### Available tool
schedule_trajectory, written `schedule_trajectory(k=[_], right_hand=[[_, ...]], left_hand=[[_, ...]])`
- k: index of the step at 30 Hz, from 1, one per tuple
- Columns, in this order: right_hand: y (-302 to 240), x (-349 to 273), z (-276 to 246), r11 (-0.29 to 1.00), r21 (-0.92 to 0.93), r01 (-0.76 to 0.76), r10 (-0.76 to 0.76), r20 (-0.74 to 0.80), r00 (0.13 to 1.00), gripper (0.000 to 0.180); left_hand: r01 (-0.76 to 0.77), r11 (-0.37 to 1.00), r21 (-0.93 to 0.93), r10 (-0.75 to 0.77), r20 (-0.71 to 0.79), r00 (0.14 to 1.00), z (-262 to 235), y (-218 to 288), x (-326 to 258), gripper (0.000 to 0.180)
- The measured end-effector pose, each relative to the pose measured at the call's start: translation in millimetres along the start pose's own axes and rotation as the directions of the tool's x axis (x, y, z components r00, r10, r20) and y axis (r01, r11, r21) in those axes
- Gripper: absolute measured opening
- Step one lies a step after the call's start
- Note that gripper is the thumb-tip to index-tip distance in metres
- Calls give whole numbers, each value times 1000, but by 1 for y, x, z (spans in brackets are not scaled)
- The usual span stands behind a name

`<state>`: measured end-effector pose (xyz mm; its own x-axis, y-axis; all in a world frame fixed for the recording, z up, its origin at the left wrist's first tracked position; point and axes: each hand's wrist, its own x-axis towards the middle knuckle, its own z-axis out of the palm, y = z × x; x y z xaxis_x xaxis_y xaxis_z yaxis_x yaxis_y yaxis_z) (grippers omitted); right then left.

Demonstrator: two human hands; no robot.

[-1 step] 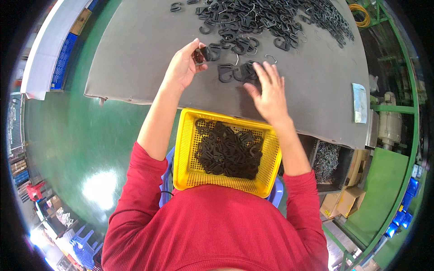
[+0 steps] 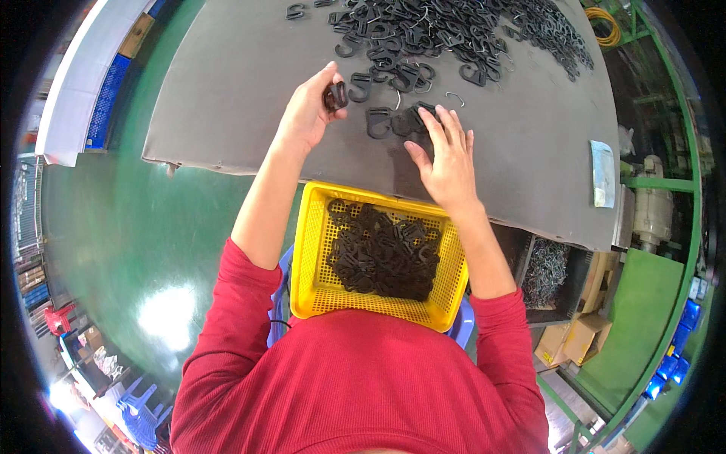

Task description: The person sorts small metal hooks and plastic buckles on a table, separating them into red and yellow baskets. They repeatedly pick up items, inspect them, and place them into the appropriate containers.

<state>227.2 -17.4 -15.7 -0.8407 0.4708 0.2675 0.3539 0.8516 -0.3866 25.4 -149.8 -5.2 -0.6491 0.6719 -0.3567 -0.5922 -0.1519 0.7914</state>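
Where the grey surface (image 2: 249,83) meets the person's lap, a yellow basket (image 2: 314,250) sits with its far rim against the surface's near edge, and it serves here as the landmark. Inside the basket lies a heap of black hooks (image 2: 382,257), filling its middle and leaving the perforated floor bare along the walls.

Beyond the basket's far left corner, the left hand (image 2: 306,113) is raised over the surface, its grip closed: thumb and fingers pinch a small stack of black hooks (image 2: 336,96), held up at the fingertips.

Beyond the basket's far right corner, the right hand (image 2: 448,163) lies palm down with the fingers spread, its grip open and holding nothing. Its fingertips (image 2: 437,115) touch a few loose hooks (image 2: 378,121) lying flat on the surface between the two hands. Just past them a bare wire hook (image 2: 454,97) lies apart from the black pieces.

Farther from the basket, at the surface's far side, a large pile of hooks (image 2: 454,30) spreads wide. To the basket's right, below the surface's edge, a bin of metal wire pieces (image 2: 546,265) stands, with cardboard boxes (image 2: 578,337) nearer the person beside it.
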Motion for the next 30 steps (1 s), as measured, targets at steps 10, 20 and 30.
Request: schedule_trajectory(k=[10, 20, 30], right_hand=[[-15, -21, 6, 979, -77, 190, -185, 66, 981, 55], [-7, -9, -23, 935, 231, 270, -250, -116, 961, 30], [60, 85, -4, 997, 44, 69, -67, -37, 997, 40]], left_hand=[[-434, -105, 895, 383, 439, 813, 34, -50, -77, 44], [-599, -209, 773, 495, 612, 617, 40, -8, -34, 30], [-567, -39, 823, 554, 490, 673, 4, -2, 30, 22]])
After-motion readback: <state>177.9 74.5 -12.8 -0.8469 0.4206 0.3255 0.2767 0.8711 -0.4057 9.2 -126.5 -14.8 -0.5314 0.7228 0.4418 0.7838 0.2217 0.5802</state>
